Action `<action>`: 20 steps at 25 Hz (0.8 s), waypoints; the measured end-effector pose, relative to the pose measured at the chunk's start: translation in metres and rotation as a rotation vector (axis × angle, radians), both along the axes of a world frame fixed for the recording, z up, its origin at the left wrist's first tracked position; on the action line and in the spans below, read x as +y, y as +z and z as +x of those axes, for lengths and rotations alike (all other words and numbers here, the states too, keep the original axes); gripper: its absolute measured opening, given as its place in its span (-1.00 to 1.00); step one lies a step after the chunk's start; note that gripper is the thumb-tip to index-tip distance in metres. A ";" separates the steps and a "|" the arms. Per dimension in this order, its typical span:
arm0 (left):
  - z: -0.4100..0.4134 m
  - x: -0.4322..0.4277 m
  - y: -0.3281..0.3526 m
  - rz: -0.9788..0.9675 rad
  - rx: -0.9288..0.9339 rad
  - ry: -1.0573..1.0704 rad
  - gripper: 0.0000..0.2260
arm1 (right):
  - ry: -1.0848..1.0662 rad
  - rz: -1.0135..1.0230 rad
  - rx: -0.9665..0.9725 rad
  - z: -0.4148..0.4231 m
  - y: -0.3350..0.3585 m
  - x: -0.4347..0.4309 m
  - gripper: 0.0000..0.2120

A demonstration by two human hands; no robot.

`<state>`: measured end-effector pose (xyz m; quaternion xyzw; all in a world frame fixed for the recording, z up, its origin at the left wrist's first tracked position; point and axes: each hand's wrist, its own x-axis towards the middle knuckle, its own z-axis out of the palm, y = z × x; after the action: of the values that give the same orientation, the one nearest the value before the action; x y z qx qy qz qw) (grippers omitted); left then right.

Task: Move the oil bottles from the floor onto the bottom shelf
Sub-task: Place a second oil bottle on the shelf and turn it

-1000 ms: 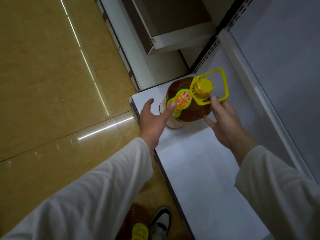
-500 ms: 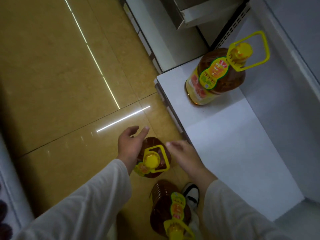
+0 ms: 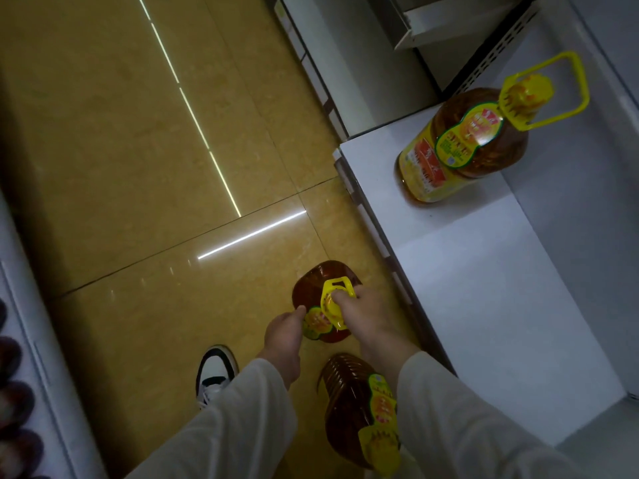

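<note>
Your right hand is clamped on the yellow handle of the oil bottle standing upright on the floor. Your left hand rests loosely curled against the bottle's left side. The bottom shelf lies just to your right, with one bottle already at its far end, so the lift goes up and rightward. A second floor bottle stands nearer you.

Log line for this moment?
right hand on yellow handle of floor oil bottle | left hand steadying | one bottle shelved
</note>
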<state>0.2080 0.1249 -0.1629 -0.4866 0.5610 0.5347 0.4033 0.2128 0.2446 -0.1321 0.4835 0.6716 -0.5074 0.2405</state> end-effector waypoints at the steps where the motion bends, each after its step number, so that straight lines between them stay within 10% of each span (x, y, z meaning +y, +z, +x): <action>1: 0.003 0.002 0.000 0.036 -0.006 0.005 -0.45 | -0.002 0.006 0.000 0.000 0.003 0.000 -0.73; 9: 0.009 0.040 0.037 0.211 0.140 0.007 0.20 | 0.000 0.038 0.066 -0.005 0.082 0.046 -0.81; 15: 0.028 0.128 0.092 0.188 0.410 0.038 -0.05 | -0.035 0.041 0.133 0.008 0.147 0.119 -0.52; 20: 0.037 0.194 0.106 0.281 0.464 0.050 0.23 | -0.018 0.108 0.158 0.011 0.178 0.179 -0.61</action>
<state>0.2453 0.3186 -0.0567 -0.3037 0.5466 0.7143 0.3142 0.2235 0.4232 0.0462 0.4601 0.7105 -0.5092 0.1557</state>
